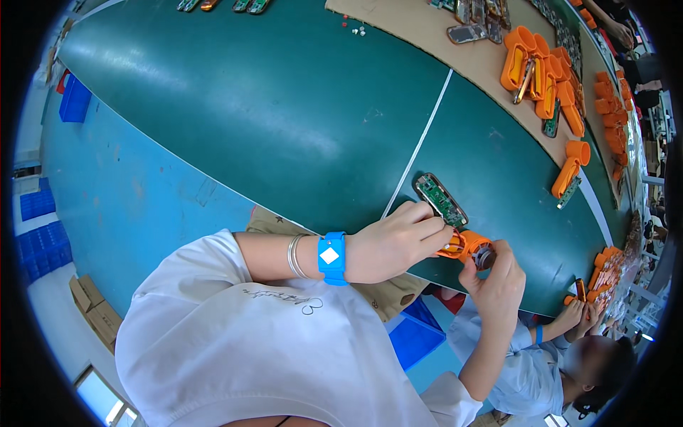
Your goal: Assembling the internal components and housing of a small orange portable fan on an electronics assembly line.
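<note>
Over the near edge of the green table, both hands are at an orange plastic housing (471, 244) with a round end and a narrow handle part. My right hand (496, 285) grips the round end, thumb and fingers around a dark, shiny disc (484, 256) set in it. My left hand (402, 242), with a blue band at the wrist, is closed at the handle part, where thin wires show; its fingertips partly hide that spot. Just beyond the left fingers lies a green circuit board (440, 199) in a dark-rimmed oblong shell, close to the housing.
More orange housings (544, 71) and boards lie on brown cardboard (427, 35) at the far right. A single housing (570, 169) sits nearer. At the right, a co-worker's hands (580, 317) handle parts beside an orange pile (606, 274). A blue bin (415, 334) stands below the table edge.
</note>
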`<action>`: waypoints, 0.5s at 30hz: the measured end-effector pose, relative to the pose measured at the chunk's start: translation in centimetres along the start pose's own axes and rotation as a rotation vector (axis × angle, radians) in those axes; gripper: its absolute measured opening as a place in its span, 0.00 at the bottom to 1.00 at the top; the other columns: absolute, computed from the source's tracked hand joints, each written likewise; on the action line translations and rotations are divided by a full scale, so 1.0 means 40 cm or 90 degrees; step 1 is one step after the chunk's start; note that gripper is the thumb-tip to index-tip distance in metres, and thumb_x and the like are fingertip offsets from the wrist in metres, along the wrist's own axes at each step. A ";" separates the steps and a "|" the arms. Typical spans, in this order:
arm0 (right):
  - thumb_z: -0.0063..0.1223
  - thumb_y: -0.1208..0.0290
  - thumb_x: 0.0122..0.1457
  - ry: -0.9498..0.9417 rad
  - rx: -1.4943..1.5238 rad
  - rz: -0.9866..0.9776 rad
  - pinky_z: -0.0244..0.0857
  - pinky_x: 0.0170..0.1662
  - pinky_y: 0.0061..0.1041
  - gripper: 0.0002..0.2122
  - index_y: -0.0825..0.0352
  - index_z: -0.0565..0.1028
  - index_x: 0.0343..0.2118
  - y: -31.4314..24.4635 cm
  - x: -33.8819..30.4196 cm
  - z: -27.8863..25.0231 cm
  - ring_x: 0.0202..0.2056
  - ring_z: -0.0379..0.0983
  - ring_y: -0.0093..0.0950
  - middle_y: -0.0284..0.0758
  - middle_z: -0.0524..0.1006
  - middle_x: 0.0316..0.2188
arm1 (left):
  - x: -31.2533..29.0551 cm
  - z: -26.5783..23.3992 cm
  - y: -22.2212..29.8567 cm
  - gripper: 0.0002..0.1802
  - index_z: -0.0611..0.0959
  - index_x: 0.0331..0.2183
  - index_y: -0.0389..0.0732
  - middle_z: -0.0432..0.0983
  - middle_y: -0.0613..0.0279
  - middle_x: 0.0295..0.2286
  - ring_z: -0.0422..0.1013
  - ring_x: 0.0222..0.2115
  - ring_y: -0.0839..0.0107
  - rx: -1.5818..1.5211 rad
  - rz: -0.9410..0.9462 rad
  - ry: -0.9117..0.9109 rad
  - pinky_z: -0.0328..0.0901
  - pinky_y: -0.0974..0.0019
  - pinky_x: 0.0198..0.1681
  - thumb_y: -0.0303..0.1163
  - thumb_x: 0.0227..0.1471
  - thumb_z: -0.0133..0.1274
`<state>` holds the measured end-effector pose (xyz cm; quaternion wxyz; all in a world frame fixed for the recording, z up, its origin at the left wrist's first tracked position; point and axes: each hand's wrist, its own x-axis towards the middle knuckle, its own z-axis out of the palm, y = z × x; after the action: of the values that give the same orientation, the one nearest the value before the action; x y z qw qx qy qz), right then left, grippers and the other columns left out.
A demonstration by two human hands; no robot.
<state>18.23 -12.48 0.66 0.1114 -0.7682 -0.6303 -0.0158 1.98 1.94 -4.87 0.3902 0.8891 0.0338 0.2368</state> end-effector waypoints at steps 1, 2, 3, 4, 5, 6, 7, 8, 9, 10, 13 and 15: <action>0.56 0.56 0.54 -0.017 -0.019 -0.019 0.62 0.19 0.29 0.22 0.74 0.65 0.35 0.004 0.004 -0.002 0.18 0.67 0.33 0.37 0.67 0.20 | -0.002 0.000 -0.001 0.23 0.75 0.42 0.29 0.70 0.55 0.36 0.65 0.39 0.59 0.002 -0.002 0.001 0.63 0.62 0.43 0.24 0.40 0.58; 0.56 0.55 0.53 -0.033 -0.037 -0.038 0.61 0.19 0.29 0.23 0.73 0.66 0.35 0.007 0.008 -0.006 0.17 0.66 0.32 0.37 0.66 0.20 | -0.004 -0.001 -0.002 0.23 0.75 0.42 0.29 0.70 0.55 0.36 0.65 0.39 0.60 0.001 -0.001 0.003 0.63 0.62 0.43 0.24 0.40 0.58; 0.56 0.55 0.53 -0.033 -0.036 -0.040 0.61 0.19 0.29 0.23 0.73 0.66 0.35 0.008 0.019 -0.010 0.17 0.66 0.32 0.37 0.66 0.20 | -0.005 -0.002 -0.004 0.23 0.75 0.42 0.29 0.70 0.55 0.37 0.65 0.39 0.60 0.001 0.001 0.004 0.63 0.62 0.43 0.24 0.40 0.58; 0.56 0.54 0.53 -0.050 -0.059 -0.065 0.60 0.19 0.28 0.23 0.73 0.66 0.35 0.008 0.029 -0.021 0.17 0.66 0.31 0.36 0.66 0.19 | -0.005 -0.001 -0.003 0.23 0.75 0.42 0.29 0.70 0.55 0.37 0.65 0.39 0.60 -0.001 0.001 0.004 0.63 0.62 0.43 0.24 0.40 0.58; 0.56 0.53 0.52 -0.067 -0.082 -0.091 0.60 0.19 0.27 0.23 0.73 0.67 0.35 0.010 0.033 -0.026 0.17 0.65 0.30 0.35 0.66 0.19 | -0.004 -0.001 -0.002 0.23 0.75 0.42 0.29 0.70 0.55 0.37 0.65 0.39 0.60 -0.001 0.003 0.002 0.63 0.62 0.43 0.24 0.40 0.58; 0.56 0.53 0.52 -0.067 -0.083 -0.089 0.60 0.19 0.27 0.23 0.73 0.67 0.35 0.013 0.031 -0.027 0.17 0.65 0.30 0.35 0.66 0.19 | -0.003 -0.001 0.000 0.23 0.75 0.42 0.29 0.70 0.55 0.37 0.65 0.39 0.60 -0.001 0.005 0.000 0.63 0.63 0.43 0.24 0.40 0.58; 0.56 0.53 0.52 -0.074 -0.082 -0.105 0.59 0.19 0.27 0.23 0.73 0.67 0.35 0.017 0.030 -0.025 0.18 0.65 0.30 0.35 0.66 0.19 | -0.004 -0.001 0.000 0.23 0.75 0.42 0.29 0.70 0.55 0.37 0.65 0.39 0.60 -0.003 0.003 0.001 0.63 0.63 0.43 0.24 0.40 0.58; 0.57 0.53 0.51 -0.080 -0.081 -0.121 0.59 0.19 0.26 0.23 0.72 0.68 0.36 0.021 0.030 -0.024 0.18 0.66 0.30 0.34 0.65 0.19 | -0.005 -0.001 0.000 0.23 0.75 0.42 0.29 0.70 0.55 0.37 0.65 0.39 0.60 -0.006 0.000 0.002 0.63 0.63 0.43 0.24 0.40 0.58; 0.57 0.53 0.51 -0.082 -0.080 -0.123 0.59 0.19 0.26 0.23 0.72 0.68 0.36 0.023 0.031 -0.023 0.18 0.66 0.30 0.34 0.65 0.19 | -0.006 -0.001 0.000 0.23 0.75 0.42 0.29 0.70 0.55 0.37 0.65 0.39 0.60 -0.008 -0.004 0.003 0.63 0.63 0.43 0.24 0.40 0.57; 0.57 0.54 0.51 -0.081 -0.080 -0.131 0.59 0.19 0.26 0.23 0.73 0.68 0.36 0.026 0.028 -0.023 0.18 0.66 0.30 0.34 0.65 0.19 | -0.006 -0.001 0.001 0.23 0.75 0.42 0.29 0.70 0.55 0.37 0.65 0.39 0.60 -0.008 -0.004 0.003 0.63 0.63 0.43 0.24 0.40 0.57; 0.57 0.55 0.52 -0.080 -0.076 -0.132 0.61 0.19 0.27 0.23 0.74 0.68 0.36 0.024 0.021 -0.021 0.19 0.66 0.30 0.35 0.66 0.20 | -0.007 0.000 0.001 0.23 0.75 0.42 0.30 0.70 0.56 0.36 0.65 0.38 0.61 -0.003 0.001 -0.001 0.63 0.63 0.43 0.24 0.41 0.58; 0.57 0.56 0.52 -0.081 -0.073 -0.124 0.61 0.20 0.27 0.23 0.74 0.68 0.36 0.023 0.013 -0.019 0.19 0.66 0.31 0.35 0.66 0.21 | -0.007 0.003 0.001 0.23 0.75 0.43 0.30 0.70 0.57 0.36 0.65 0.38 0.61 0.002 0.005 0.001 0.63 0.63 0.42 0.25 0.40 0.58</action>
<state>19.32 -12.30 1.36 0.0252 -0.7077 -0.7060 -0.0139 1.79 1.77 -5.02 0.3876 0.8897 0.0311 0.2393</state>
